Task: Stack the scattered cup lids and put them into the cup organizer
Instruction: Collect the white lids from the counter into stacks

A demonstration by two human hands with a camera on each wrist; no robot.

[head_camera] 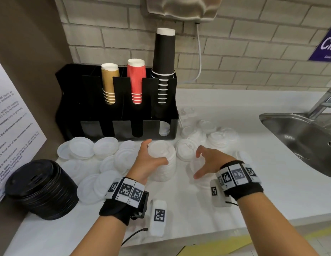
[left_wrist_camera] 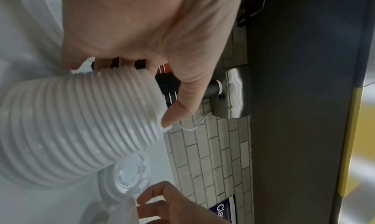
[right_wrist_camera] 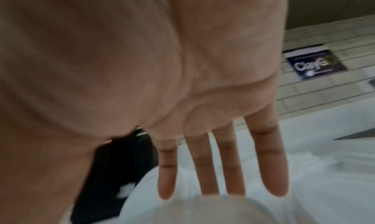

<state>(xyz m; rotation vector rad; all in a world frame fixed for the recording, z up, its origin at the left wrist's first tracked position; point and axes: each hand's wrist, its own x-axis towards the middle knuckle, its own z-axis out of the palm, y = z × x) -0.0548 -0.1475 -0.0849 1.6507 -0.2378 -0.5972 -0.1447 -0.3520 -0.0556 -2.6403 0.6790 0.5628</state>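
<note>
White bench (head_camera: 235, 191), brick wall behind, steel sink (head_camera: 297, 132) at right.

Cup organizer (head_camera: 116, 115): black, at the back left of the bench; holds gold cups (head_camera: 109, 84), red cups (head_camera: 136, 80) and black cups (head_camera: 163, 58) upside down in its rear slots. A few white lids show through the front right slot.

Stack of white lids (head_camera: 163, 163): upright on the bench in front of the organizer. The left hand (head_camera: 148, 163) grips it, thumb on the near side, fingers (left_wrist_camera: 182, 102) curled round the far side. The left wrist view shows the ribbed rims of this stack (left_wrist_camera: 77, 123) and a sip-hole lid (left_wrist_camera: 125, 179) lying just beside it, detail lost in the head view.

Right hand (head_camera: 207, 161): over the bench just right of the stack, fingers (right_wrist_camera: 205, 166) straight and spread apart, holding nothing. The right wrist view shows the palm over blurred white lids; whether it touches them cannot be told.

Loose white lids (head_camera: 98, 154): scattered left of the stack, with more (head_camera: 207, 135) heaped to its right, near the organizer's corner.

Black lids (head_camera: 42, 189): a stack at the front left edge, seen only from the head.

Blue sign (right_wrist_camera: 316, 65): on the wall at right.
</note>
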